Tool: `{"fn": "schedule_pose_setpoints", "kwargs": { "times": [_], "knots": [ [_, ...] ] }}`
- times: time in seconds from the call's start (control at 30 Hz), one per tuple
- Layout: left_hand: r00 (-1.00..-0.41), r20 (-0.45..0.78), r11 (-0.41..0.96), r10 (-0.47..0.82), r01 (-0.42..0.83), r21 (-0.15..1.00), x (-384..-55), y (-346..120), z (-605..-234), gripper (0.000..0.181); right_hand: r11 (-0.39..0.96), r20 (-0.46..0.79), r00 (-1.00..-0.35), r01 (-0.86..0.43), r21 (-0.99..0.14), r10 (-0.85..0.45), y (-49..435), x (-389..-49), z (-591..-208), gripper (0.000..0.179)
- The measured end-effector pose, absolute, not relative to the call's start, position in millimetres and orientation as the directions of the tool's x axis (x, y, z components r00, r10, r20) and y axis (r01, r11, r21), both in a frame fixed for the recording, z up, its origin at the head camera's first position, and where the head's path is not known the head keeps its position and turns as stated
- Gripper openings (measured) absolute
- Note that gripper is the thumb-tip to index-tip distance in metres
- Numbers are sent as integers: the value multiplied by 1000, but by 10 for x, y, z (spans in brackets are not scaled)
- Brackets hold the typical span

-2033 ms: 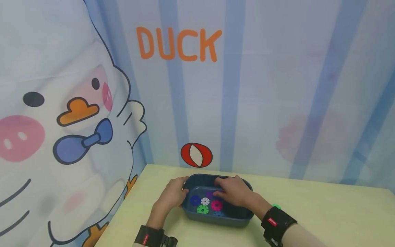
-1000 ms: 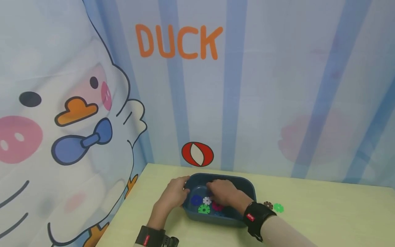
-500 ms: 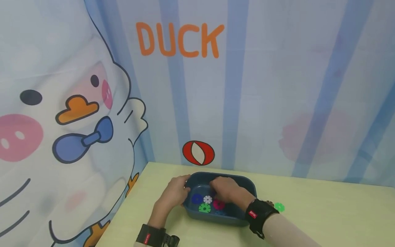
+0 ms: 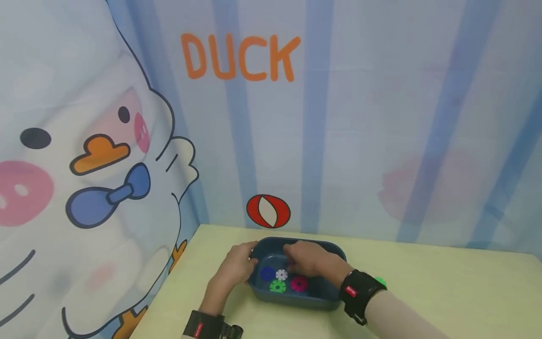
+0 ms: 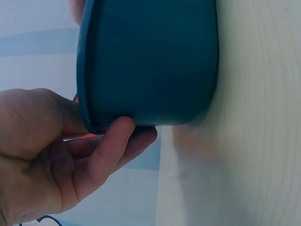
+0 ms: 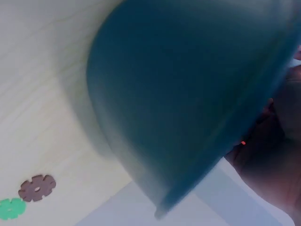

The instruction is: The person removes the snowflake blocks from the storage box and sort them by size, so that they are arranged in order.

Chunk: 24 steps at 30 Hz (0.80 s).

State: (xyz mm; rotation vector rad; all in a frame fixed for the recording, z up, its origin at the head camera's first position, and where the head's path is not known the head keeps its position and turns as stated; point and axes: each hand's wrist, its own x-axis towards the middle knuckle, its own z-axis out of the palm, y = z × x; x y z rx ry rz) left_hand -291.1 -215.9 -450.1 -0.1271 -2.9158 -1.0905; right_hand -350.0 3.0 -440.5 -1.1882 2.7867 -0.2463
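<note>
A dark blue plastic tub stands on the table. My left hand grips its left end at the rim; the left wrist view shows fingers against its outside wall. Inside the tub lie toothed plastic discs: a blue disc, a white disc, a green disc and a pink disc. My right hand reaches into the tub behind the pink disc, its fingers bent downward. Its fingertips are hidden in the head view and dark in the right wrist view, so whether they hold a disc is unclear.
On the pale yellow table, right of the tub, lie a brown disc and a light green disc. A printed duck curtain hangs behind the table and along the left side.
My right hand has shifted left within the tub, and its fingers, more spread two seconds ago, are bent down. A purple disc seen near them then is out of sight. The left hand stays put.
</note>
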Motion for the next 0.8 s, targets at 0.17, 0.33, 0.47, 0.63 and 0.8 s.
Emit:
{"fn": "schedule_pose_setpoints", "kwargs": {
  "times": [0.17,0.33,0.47,0.63,0.8],
  "knots": [
    [-996,58,748,65,87,658,-2889,-2181,-4514,52,672,-24,-683,-709,-214,-730,83,-3462,-4300,13],
    [-996,65,765,55,84,639,-2899,-2187,-4501,51,673,-20,-687,-707,-217,-727,155,-3419,-4224,9],
    [-996,80,794,46,85,602,-2911,-2170,-4477,50,680,-1,-694,-705,-200,-720,257,-3418,-4184,9],
    [-996,70,782,54,86,617,-2918,-2137,-4490,49,670,22,-696,-700,-248,-718,455,-3378,-4121,12],
    [-997,55,763,57,79,642,-2912,-2117,-4510,50,649,65,-696,-696,-307,-715,668,-3291,-4097,12]
  ]
}}
